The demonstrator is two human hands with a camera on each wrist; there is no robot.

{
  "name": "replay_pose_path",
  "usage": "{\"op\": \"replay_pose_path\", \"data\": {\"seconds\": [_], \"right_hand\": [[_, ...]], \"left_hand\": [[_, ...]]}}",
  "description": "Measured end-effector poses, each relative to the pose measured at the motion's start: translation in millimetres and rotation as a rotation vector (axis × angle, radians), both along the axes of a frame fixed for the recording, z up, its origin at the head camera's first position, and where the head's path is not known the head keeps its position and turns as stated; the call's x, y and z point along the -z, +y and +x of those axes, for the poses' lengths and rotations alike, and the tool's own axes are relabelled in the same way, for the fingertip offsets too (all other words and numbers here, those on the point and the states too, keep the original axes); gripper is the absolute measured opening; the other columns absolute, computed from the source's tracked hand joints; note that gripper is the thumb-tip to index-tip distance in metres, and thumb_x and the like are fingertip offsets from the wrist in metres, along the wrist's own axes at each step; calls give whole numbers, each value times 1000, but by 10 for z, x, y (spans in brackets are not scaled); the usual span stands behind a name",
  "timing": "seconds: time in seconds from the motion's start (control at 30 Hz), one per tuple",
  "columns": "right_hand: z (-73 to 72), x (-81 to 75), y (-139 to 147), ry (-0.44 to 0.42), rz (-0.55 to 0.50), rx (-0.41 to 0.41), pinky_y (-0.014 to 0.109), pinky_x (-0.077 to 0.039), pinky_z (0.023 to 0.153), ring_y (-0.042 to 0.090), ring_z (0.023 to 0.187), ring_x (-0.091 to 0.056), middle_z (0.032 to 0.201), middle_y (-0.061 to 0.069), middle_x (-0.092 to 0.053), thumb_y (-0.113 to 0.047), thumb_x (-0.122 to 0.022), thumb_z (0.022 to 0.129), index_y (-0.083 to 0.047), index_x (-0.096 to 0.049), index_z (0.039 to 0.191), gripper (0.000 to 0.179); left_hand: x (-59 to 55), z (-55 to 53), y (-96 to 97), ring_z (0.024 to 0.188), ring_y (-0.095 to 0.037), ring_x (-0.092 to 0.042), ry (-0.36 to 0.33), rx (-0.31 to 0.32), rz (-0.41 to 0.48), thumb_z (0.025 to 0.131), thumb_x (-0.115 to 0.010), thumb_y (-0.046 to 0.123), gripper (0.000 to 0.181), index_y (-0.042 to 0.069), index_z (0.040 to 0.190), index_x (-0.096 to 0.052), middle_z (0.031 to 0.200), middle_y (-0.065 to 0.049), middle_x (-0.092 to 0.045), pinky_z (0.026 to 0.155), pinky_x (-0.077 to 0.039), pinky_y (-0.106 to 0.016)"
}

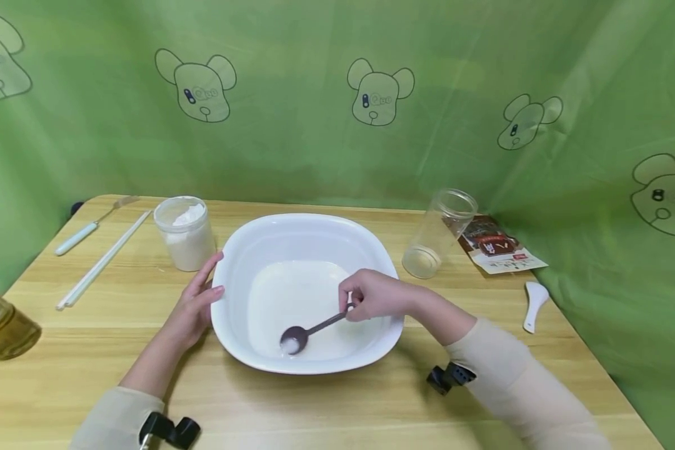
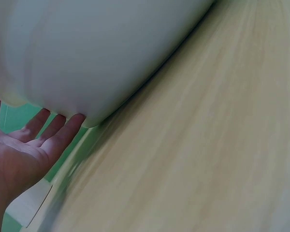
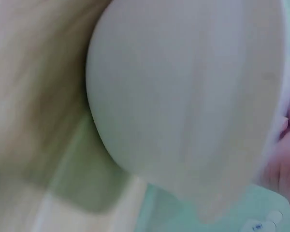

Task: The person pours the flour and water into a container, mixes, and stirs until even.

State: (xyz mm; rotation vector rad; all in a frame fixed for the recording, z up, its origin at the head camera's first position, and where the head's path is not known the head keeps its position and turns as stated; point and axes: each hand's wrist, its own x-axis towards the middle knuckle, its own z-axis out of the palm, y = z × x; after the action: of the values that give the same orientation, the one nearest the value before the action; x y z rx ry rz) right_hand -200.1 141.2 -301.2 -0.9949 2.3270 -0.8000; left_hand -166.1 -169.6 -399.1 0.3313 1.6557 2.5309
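A large white basin point(image 1: 237, 325) stands mid-table in the head view, with a whitish layer on its bottom. My left hand point(image 1: 194, 306) holds its left side; the thumb lies at the rim and the fingertips point(image 2: 75, 123) touch the outer wall. My right hand point(image 1: 374, 295) reaches over the right rim and pinches the handle end of a dark spoon point(image 1: 325, 324). The spoon's bowl is low in the basin, near the front, with something white in it. In the right wrist view the basin's wall point(image 3: 159, 96) hides the spoon and most of the hand point(image 3: 287, 159).
Behind the left hand stands a jar of white powder point(image 1: 188, 240). Chopsticks point(image 1: 104, 262), a fork point(image 1: 84, 234) and a jar of amber liquid point(image 1: 5, 325) are on the left. A clear cup point(image 1: 435, 237), a packet point(image 1: 495, 247) and a small white spoon point(image 1: 534, 303) lie right.
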Motion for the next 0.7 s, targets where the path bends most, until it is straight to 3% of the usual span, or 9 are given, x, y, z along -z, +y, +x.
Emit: {"op": "replay_pose_path", "data": {"seconds": [0.13,0.3,0.43,0.53,0.7], "right_hand": [[-12,-88,186,85,31,63,18,-33,43,6,47,-40,51,-4,-46,3,-59,67,-8,-61,69,12],[-101,-113,321,166,58,212,20,-33,41,9,47,-41,53,-1,-48,3,-59,68,-6,-60,71,10],[-218,-91,268,243,107,325,24,-37,45,13,52,-43,59,1,-51,0,-61,69,-6,-61,73,7],[-313,-47,141,284,125,365,24,-39,52,13,55,-45,64,2,-53,-2,-62,69,-6,-61,73,6],[-400,47,-100,215,68,386,23,-39,49,13,51,-47,60,2,-53,-1,-61,69,-6,-60,73,6]], "left_hand": [[-4,1,4,90,-18,-54,9,-1,-4,84,-43,4,57,20,136,-25,116,-12,-38,70,-49,-33],[-20,10,4,89,-19,-54,3,-4,-10,84,-42,3,58,20,137,-24,115,-12,-38,70,-49,-33],[-21,15,-1,88,-19,-55,3,-7,-11,84,-43,3,57,20,136,-26,114,-11,-40,70,-49,-32],[-13,14,-4,88,-19,-54,8,-3,-8,84,-42,3,57,21,136,-26,114,-11,-41,70,-49,-32],[-5,8,1,89,-19,-54,10,2,-6,84,-43,3,57,21,136,-27,113,-11,-41,70,-49,-33]]}}
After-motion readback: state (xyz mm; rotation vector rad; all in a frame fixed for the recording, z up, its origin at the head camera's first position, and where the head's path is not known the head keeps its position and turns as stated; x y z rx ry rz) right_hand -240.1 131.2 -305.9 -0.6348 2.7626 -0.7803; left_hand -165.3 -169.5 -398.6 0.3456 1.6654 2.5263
